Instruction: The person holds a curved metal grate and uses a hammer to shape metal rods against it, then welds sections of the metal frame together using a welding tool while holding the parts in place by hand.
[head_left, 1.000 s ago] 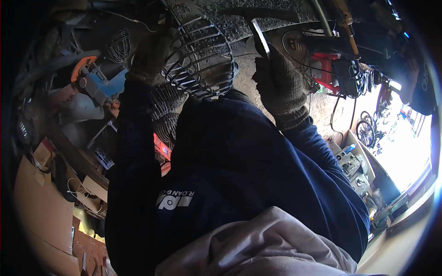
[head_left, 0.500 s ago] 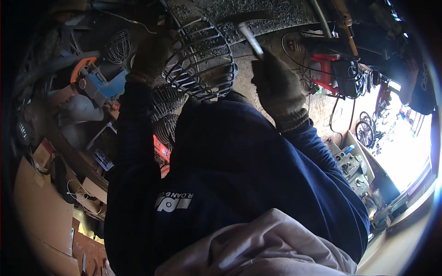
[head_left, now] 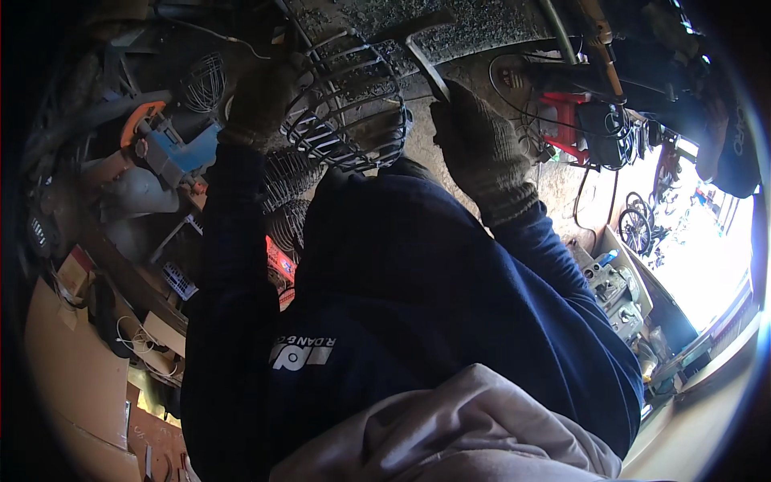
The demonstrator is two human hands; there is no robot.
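My right hand [head_left: 482,153], in a knitted work glove, is closed round the handle of a hammer [head_left: 426,68]. The hammer's dark head points up and away, just right of a round basket of bent metal bars [head_left: 349,100]. At the basket's left side, my gloved left hand [head_left: 261,104] is closed against its bars. Deep shadow hides most of those fingers. The basket is tilted in front of my body, its ribs and rim showing. Behind the basket and hammer lies a dark, rough, grit-covered surface [head_left: 490,24].
More wire baskets [head_left: 289,181] sit below my left hand, and a wire cage [head_left: 206,83] stands farther left. Left of my arm are a blue metal piece [head_left: 181,149] and cardboard [head_left: 76,377]. A red stand [head_left: 566,128], black cables and a grey machine part [head_left: 617,297] are at right.
The hammer, blurred by motion before, is now sharper and slightly farther left. My right hand has shifted a little left with it. The basket and left hand have barely moved.
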